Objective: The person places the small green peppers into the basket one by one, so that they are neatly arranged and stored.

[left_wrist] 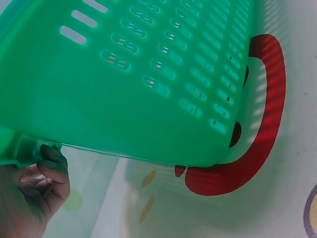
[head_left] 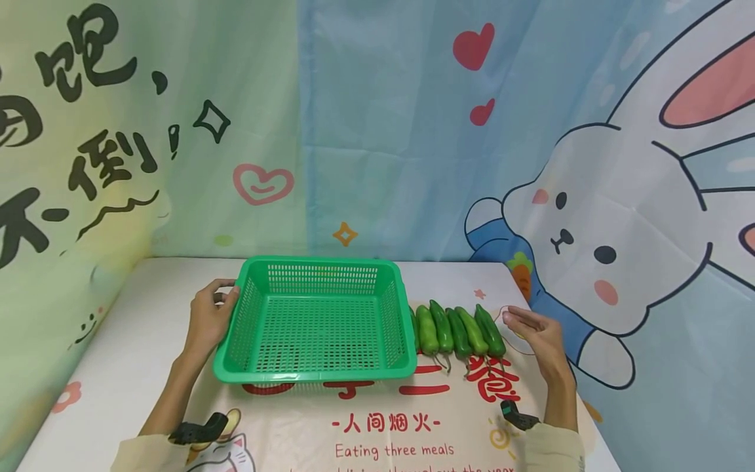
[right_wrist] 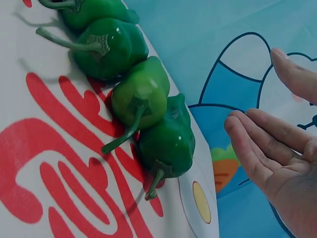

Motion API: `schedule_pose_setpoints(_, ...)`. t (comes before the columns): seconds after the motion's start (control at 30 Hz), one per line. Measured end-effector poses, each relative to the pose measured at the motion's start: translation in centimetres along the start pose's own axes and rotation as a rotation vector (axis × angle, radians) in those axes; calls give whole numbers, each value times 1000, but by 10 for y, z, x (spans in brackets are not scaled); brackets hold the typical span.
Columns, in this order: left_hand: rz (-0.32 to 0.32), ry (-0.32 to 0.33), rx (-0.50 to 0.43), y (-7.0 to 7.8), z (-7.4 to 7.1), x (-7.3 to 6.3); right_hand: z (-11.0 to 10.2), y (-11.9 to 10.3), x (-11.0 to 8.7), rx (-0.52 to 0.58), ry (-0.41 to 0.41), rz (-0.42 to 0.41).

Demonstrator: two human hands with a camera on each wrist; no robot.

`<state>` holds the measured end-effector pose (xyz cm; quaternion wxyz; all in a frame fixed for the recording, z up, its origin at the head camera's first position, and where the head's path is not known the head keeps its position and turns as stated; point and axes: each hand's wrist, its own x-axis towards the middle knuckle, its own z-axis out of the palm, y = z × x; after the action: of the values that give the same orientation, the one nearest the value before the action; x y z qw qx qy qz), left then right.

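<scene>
A green plastic basket (head_left: 318,376) with slotted walls stands in the middle of the table, and its inside holds nothing. My left hand (head_left: 208,318) grips the rim at its left side; the left wrist view shows curled fingers (left_wrist: 55,168) at the basket's edge. Just right of the basket lies a row of several green peppers (head_left: 459,331), side by side, stems toward me. The basket's right side partly hides the leftmost one. Right of the row, my right hand (head_left: 541,337) is held apart from the peppers, its fingers (right_wrist: 255,144) nearly straight and holding nothing.
A printed cloth (head_left: 377,452) with red lettering covers the front of the white table (head_left: 118,341). Behind the table hangs a curtain (head_left: 383,131) with a cartoon rabbit. The peppers lie near the table's right edge.
</scene>
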<state>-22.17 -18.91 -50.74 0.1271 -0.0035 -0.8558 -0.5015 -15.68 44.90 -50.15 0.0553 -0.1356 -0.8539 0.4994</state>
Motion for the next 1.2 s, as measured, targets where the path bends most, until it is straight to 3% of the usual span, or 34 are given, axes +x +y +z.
schedule_pose_setpoints(0.27, -6, -2, 0, -1, 0, 0, -1, 10, 0, 17, -8, -12)
schedule_pose_setpoints(0.7, -6, -4, -4, 0, 0, 0, 3, 23, 3, 38, -27, 119)
schedule_pose_setpoints(1.2, -5, 5, 4, -2, -1, 0, 13, 30, 2, 15, -32, 141)
